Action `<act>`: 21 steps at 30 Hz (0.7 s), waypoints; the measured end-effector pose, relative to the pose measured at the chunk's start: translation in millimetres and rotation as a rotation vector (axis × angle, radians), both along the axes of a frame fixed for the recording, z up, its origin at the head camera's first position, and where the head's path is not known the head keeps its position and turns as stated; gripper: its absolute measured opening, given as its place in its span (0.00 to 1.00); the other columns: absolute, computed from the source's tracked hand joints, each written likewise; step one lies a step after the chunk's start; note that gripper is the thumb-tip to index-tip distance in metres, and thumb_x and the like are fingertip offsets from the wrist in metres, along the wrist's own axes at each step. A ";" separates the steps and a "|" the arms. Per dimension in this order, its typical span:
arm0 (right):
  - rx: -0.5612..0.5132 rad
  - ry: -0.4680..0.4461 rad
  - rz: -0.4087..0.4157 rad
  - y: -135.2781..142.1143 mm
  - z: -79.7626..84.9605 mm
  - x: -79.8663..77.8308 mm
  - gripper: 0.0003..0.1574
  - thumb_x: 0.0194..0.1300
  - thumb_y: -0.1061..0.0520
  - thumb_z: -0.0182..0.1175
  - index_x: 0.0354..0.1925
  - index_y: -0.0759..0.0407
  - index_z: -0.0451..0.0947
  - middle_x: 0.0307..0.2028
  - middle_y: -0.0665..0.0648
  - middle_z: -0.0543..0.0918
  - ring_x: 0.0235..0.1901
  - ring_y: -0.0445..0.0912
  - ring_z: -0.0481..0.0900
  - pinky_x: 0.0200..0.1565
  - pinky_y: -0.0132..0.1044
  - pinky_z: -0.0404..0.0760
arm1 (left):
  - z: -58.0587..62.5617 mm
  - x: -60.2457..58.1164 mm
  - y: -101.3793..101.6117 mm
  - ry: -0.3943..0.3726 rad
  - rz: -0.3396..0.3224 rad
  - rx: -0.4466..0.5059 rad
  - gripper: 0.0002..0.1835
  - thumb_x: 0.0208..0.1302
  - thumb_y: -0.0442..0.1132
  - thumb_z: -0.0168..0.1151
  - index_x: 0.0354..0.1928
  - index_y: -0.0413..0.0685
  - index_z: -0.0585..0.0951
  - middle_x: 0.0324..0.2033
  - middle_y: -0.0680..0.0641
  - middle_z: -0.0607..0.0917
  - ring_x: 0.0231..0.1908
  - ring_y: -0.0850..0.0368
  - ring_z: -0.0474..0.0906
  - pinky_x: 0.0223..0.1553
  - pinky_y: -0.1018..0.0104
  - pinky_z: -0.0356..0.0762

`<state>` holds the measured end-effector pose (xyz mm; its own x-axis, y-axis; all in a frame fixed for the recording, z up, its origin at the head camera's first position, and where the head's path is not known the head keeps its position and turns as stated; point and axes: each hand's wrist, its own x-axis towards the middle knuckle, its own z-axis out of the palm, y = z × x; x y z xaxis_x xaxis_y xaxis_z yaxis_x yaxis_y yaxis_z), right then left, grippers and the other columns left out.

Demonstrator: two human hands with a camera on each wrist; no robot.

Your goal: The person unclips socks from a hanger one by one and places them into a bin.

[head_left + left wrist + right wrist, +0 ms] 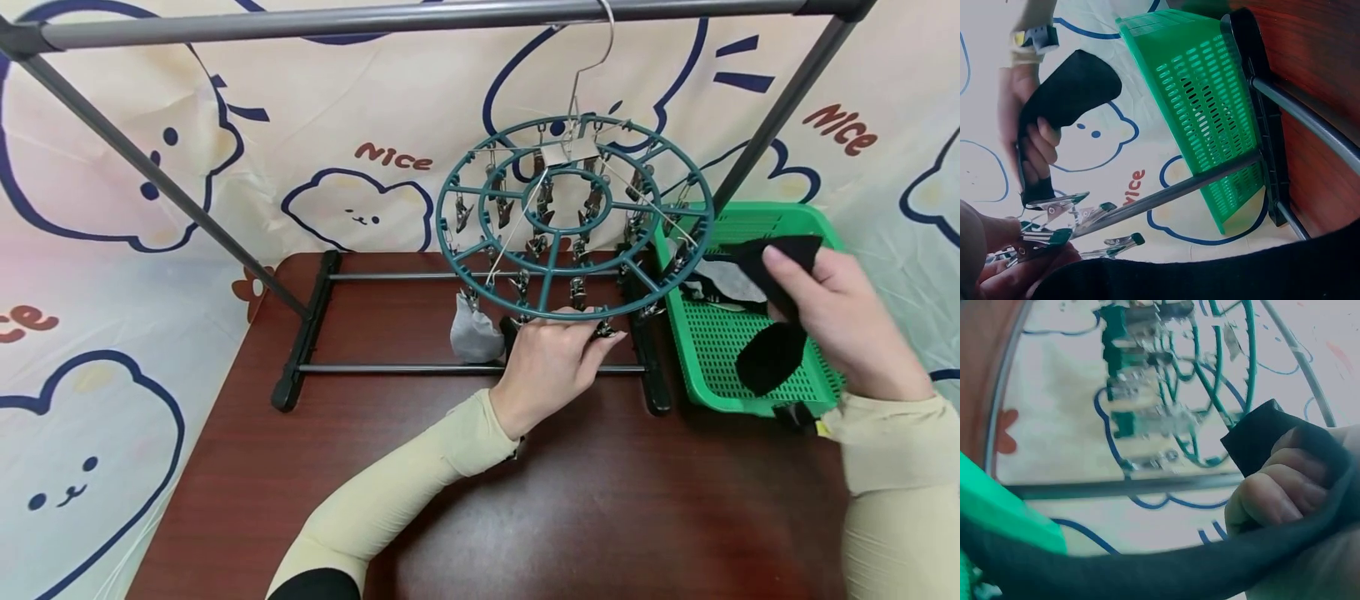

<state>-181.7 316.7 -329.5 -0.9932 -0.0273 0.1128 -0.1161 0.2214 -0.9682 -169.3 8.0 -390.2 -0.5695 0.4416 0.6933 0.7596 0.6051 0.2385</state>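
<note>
In the head view a round teal clip hanger [551,271] hangs from a metal hook on the rack's top bar. My left hand [543,367] is at its near rim, and thumb and fingers pinch a metal clip [1044,237] with green tips. Off to the right, over the basket, my right hand [862,321] grips a black sock [771,358], whose loose end dangles below the fingers. A grey sock [474,332] hangs from a clip left of my left hand. Beside it, a black piece of cloth [509,333] is mostly hidden behind that hand.
A green plastic basket [678,367] stands right of the rack, with grey and black socks [723,282] inside. The rack's black feet [303,350] and low crossbars [397,368] sit on the brown table [600,500]. A patterned cloth [360,208] covers the wall behind.
</note>
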 end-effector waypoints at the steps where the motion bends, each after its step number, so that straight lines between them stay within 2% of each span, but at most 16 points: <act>1: -0.048 0.012 -0.012 2.6 2.2 -3.1 0.12 0.79 0.56 0.56 0.40 0.56 0.85 0.19 0.50 0.76 0.17 0.45 0.70 0.21 0.34 0.69 | 0.1 0.0 -0.1 0.002 0.001 -0.002 0.11 0.74 0.49 0.64 0.42 0.48 0.85 0.26 0.54 0.83 0.33 0.60 0.85 0.34 0.67 0.82; 6: -0.074 0.021 -0.115 15.4 11.0 -19.2 0.10 0.77 0.52 0.59 0.41 0.50 0.87 0.31 0.45 0.84 0.22 0.39 0.75 0.23 0.28 0.75 | 1.5 0.6 -1.5 0.003 0.011 -0.011 0.10 0.75 0.49 0.63 0.41 0.50 0.85 0.27 0.55 0.84 0.34 0.61 0.85 0.34 0.67 0.82; 12: 0.067 -0.025 -0.230 30.8 20.2 -40.5 0.11 0.78 0.45 0.57 0.43 0.41 0.86 0.37 0.42 0.81 0.26 0.39 0.75 0.24 0.27 0.76 | 1.9 0.6 -0.8 -0.002 0.009 -0.006 0.11 0.74 0.49 0.64 0.40 0.50 0.85 0.27 0.55 0.85 0.34 0.62 0.85 0.34 0.68 0.81; 14: 0.088 -0.054 -0.246 34.3 22.7 -48.9 0.11 0.77 0.44 0.56 0.44 0.39 0.85 0.40 0.41 0.80 0.27 0.38 0.75 0.24 0.27 0.76 | 2.3 0.6 -0.6 -0.004 0.006 -0.002 0.11 0.74 0.49 0.64 0.40 0.50 0.85 0.27 0.55 0.84 0.33 0.62 0.85 0.33 0.69 0.80; 17: 0.064 -0.101 -0.245 39.3 22.5 -62.0 0.10 0.77 0.42 0.57 0.44 0.39 0.84 0.42 0.41 0.79 0.28 0.38 0.76 0.24 0.28 0.76 | 2.6 1.0 -0.5 -0.008 0.005 -0.002 0.11 0.74 0.49 0.65 0.40 0.50 0.85 0.26 0.55 0.84 0.32 0.62 0.84 0.32 0.69 0.79; 21: 0.093 -0.161 -0.230 49.0 15.4 -80.3 0.12 0.76 0.40 0.57 0.41 0.43 0.81 0.37 0.41 0.80 0.25 0.39 0.76 0.24 0.30 0.76 | 2.9 1.4 0.3 -0.013 0.002 -0.004 0.10 0.74 0.49 0.64 0.40 0.51 0.85 0.27 0.55 0.85 0.33 0.62 0.85 0.33 0.69 0.80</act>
<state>-262.0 365.8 -314.1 -0.9795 0.1976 -0.0389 0.1007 0.3131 -0.9444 -167.9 8.4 -387.3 -0.5792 0.4431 0.6842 0.7554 0.6073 0.2462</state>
